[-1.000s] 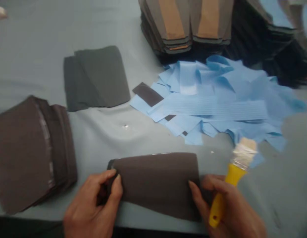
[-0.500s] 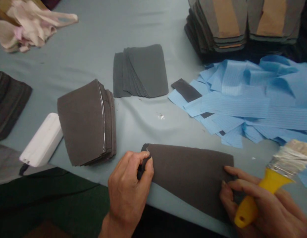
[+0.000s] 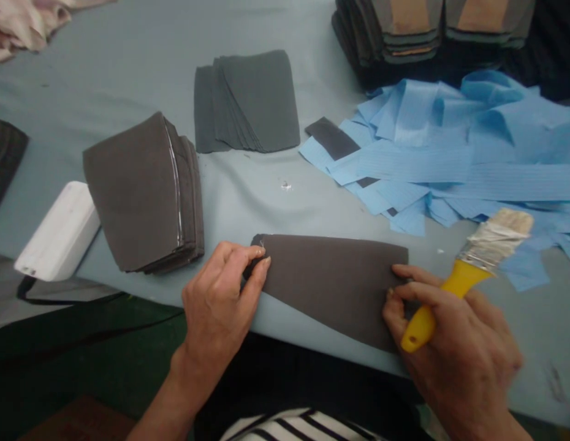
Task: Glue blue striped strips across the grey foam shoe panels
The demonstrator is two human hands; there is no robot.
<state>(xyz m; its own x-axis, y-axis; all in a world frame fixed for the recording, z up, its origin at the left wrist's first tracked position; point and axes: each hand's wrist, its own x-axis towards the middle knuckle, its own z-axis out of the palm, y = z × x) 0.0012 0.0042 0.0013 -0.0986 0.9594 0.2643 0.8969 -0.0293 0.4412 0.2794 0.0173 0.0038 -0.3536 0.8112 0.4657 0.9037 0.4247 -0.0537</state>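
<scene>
A dark grey-brown fabric piece [image 3: 331, 282] lies flat at the table's front edge, wider at its right end. My left hand [image 3: 225, 288] pinches its narrow left end between thumb and forefinger, where the edge looks slightly folded. At the opposite end, the thumb and fingertips of my right hand [image 3: 455, 331] touch the piece's edge. That same hand holds a paintbrush with a yellow handle [image 3: 464, 275] lodged among the fingers, its pale bristles pointing up and right. To the left stands a stack of similar brown pieces [image 3: 133, 196] with a shiny line along one edge.
Behind lies a fanned pile of grey pieces [image 3: 262, 101]. Light blue strips [image 3: 418, 165] are heaped on the right, below dark stacks with tan patches [image 3: 409, 15]. A white power adapter [image 3: 59, 229] with a black cable sits at the left edge. Pale cloth [image 3: 27, 24] lies far left.
The whole view has shifted, so everything appears higher and further left, and a striped garment shows at the bottom. Both hands keep their places on the fabric piece.
</scene>
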